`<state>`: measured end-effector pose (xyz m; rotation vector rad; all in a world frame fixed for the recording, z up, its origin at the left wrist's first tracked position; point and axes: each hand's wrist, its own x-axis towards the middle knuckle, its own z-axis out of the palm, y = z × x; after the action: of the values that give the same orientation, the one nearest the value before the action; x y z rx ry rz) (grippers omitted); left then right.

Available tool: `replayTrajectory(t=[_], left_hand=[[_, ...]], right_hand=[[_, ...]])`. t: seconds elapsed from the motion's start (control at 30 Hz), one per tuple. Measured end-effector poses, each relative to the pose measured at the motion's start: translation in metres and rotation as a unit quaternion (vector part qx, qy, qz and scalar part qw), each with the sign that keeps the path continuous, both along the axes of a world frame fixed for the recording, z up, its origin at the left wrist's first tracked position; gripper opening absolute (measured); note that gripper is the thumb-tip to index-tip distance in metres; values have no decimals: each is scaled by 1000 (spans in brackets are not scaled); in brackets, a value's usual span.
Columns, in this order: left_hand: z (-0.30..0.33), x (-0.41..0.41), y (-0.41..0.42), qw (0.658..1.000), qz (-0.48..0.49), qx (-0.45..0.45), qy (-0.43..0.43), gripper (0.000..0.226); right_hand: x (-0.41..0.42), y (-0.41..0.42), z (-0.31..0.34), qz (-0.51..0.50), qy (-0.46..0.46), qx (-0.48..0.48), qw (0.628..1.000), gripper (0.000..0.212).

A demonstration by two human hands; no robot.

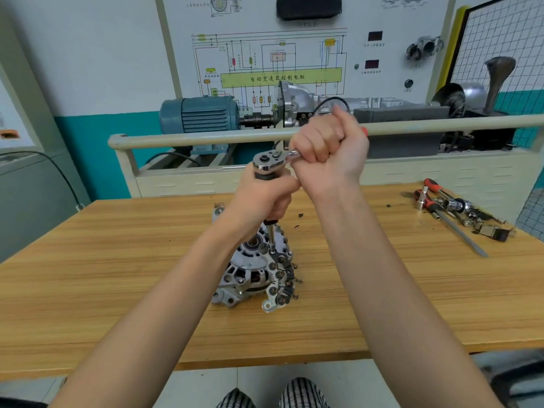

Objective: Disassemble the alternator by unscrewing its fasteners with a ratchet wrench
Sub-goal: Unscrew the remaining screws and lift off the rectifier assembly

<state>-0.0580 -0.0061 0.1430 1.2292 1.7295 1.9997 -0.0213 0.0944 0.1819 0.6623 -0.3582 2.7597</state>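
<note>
Two hands, left hand (265, 198) and right hand (329, 151), grip one ratchet wrench (269, 161) over one alternator (256, 272).

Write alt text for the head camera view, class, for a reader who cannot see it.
Two bare hands work a ratchet wrench on an alternator on a wooden table: the right hand grips the handle, the left hand holds the extension below the head. Loose tools lie at the table's right.

tools (459, 210) far rt, rail (206, 139) behind
</note>
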Motion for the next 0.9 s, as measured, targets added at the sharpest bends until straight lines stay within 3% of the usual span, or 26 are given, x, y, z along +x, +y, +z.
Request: replayTrajectory(t=[0.17, 0.27, 0.37, 0.5, 0.57, 0.63, 0.77, 0.9], left_hand=[[-8, 9, 15, 959, 257, 112, 38, 43], [-13, 11, 18, 950, 285, 115, 51, 45], [-10, 6, 6, 977, 187, 59, 85, 33], [3, -7, -10, 986, -15, -56, 155, 28], [7, -7, -9, 984, -106, -73, 121, 31], [7, -5, -5, 987, -134, -68, 58, 41], [-2, -1, 2, 999, 30, 14, 22, 41], [-9, 8, 11, 971, 203, 119, 32, 49]], right_hand=[[32, -39, -32, -257, 137, 35, 956, 53], [37, -48, -40, -321, 170, 56, 930, 49], [33, -25, -24, -225, 93, 40, 969, 57], [8, 8, 5, 12, -46, 38, 998, 62], [-4, 14, 10, 97, -77, 40, 991, 62], [-8, 13, 11, 129, -73, 30, 988, 63], [7, -2, -3, -20, -5, -12, 1000, 60], [37, -35, -30, -226, 115, 45, 966, 54]])
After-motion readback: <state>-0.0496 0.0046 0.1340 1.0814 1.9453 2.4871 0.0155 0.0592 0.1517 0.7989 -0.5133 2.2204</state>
